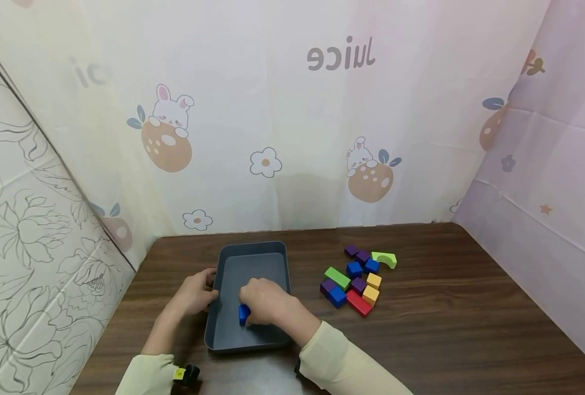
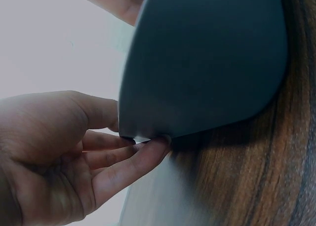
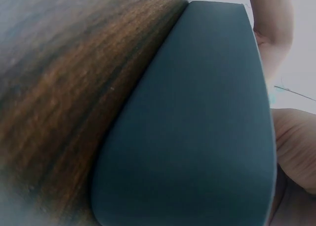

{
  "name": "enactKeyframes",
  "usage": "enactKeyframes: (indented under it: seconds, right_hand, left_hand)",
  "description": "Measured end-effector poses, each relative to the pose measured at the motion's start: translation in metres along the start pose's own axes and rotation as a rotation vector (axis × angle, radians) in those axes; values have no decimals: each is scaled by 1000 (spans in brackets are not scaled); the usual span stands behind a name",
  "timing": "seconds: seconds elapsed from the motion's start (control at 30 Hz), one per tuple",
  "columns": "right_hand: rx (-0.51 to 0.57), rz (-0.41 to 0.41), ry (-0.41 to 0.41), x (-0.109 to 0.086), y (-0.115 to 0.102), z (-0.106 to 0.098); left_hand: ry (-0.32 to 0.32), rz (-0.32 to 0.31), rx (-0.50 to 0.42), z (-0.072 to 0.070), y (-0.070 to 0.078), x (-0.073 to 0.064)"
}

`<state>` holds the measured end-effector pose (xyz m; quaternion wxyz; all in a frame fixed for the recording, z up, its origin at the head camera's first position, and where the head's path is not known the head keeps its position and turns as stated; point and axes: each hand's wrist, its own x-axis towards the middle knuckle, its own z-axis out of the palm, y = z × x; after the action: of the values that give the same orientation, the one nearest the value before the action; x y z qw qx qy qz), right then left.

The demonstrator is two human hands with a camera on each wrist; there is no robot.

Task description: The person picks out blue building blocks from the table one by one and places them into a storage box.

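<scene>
A dark grey rectangular tray lies on the table, left of the middle in the head view. My left hand grips its left edge; in the left wrist view the thumb is at the rim and the fingertips reach the outer wall. Inside the tray, my right hand pinches a small blue block low over the tray floor. Most of that block is covered by the fingers. From the right wrist, the tray's outer wall fills the middle and hides the fingertips and the block.
To the tray's right lies a loose cluster of blocks: a red block, a green block, a light green arch, and several blue, purple and yellow-orange ones. A printed curtain hangs along the back edge of the dark wooden table.
</scene>
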<state>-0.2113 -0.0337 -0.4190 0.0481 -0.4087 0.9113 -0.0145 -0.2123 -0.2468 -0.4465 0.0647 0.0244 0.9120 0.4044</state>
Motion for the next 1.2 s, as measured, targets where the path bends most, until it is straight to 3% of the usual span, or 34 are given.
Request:
enactKeyframes:
  seconds: [0.7,1.2]
  right_hand:
    - [-11,16,-5,2,-2,3]
    - [-58,-15,28,0,-1,6]
  left_hand:
    - [-3,-4,8,0,-1,1]
    - [1,-14,7,1,-2,1]
